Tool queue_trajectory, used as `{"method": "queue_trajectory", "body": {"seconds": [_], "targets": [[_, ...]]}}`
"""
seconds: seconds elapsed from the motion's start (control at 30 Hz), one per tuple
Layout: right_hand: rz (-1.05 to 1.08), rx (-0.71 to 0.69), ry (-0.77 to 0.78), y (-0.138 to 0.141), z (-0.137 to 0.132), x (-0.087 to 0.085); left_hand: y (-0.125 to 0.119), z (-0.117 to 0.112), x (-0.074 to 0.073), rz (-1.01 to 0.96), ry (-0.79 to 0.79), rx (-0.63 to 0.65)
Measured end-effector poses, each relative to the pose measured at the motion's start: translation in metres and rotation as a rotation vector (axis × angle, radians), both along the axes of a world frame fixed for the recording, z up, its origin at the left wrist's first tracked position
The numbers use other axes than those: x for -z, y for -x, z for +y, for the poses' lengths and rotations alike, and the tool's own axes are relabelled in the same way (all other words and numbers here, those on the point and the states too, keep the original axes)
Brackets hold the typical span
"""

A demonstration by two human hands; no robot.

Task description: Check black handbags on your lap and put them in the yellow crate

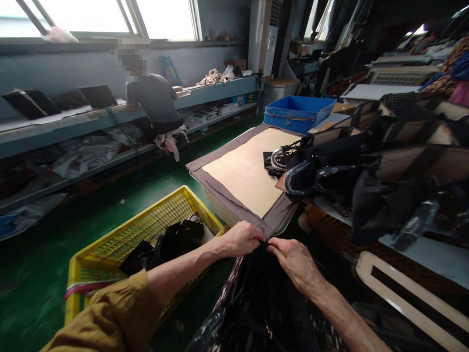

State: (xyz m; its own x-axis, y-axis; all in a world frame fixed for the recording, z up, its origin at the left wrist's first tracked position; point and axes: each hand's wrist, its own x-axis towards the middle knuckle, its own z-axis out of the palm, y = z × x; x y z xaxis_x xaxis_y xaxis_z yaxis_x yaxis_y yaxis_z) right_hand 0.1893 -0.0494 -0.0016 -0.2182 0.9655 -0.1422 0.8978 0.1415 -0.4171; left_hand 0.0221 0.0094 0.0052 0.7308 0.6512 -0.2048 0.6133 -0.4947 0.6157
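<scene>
A black bag [266, 293] lies over my lap, its lower part lost in shadow, with a small gold-coloured metal piece showing. My left hand [242, 238] is closed in a pinch on the bag's upper edge. Close beside it, my right hand [296, 261] pinches the same dark edge from the other side. The fingertips of both hands nearly meet there, and exactly what part they grip is too dark to make out.
A yellow plastic basket [98, 244] with black pieces stands at left. Ahead is a cloth-edged board [238, 171]. Black bags [330, 151] crowd the right, above a pale slotted frame [406, 298]. A blue bin [289, 117] sits behind; a person [154, 100] sits at the far bench.
</scene>
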Motion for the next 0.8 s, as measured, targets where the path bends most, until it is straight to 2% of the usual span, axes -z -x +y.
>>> {"method": "queue_trajectory", "body": {"seconds": [0.3,0.37,0.5,0.6,0.7,0.8], "targets": [[-0.052,-0.035,0.064,0.016,0.004,-0.008,-0.001,-0.007,-0.003,-0.029,-0.008,-0.086],[-0.065,-0.027,0.062,0.019,0.005,-0.009,0.001,-0.01,-0.002,-0.068,0.031,-0.113],[-0.079,-0.006,0.051,0.02,0.011,-0.011,0.008,-0.017,-0.003,-0.157,0.169,-0.252],[-0.114,0.04,0.034,0.014,0.024,-0.015,0.021,-0.022,-0.014,-0.234,0.283,-0.314],[-0.166,0.106,0.016,0.005,0.042,-0.023,0.037,-0.025,-0.028,-0.267,0.415,-0.323],[-0.198,0.143,-0.012,0.001,0.058,-0.037,0.047,-0.022,-0.032,-0.296,0.44,-0.317]]}}
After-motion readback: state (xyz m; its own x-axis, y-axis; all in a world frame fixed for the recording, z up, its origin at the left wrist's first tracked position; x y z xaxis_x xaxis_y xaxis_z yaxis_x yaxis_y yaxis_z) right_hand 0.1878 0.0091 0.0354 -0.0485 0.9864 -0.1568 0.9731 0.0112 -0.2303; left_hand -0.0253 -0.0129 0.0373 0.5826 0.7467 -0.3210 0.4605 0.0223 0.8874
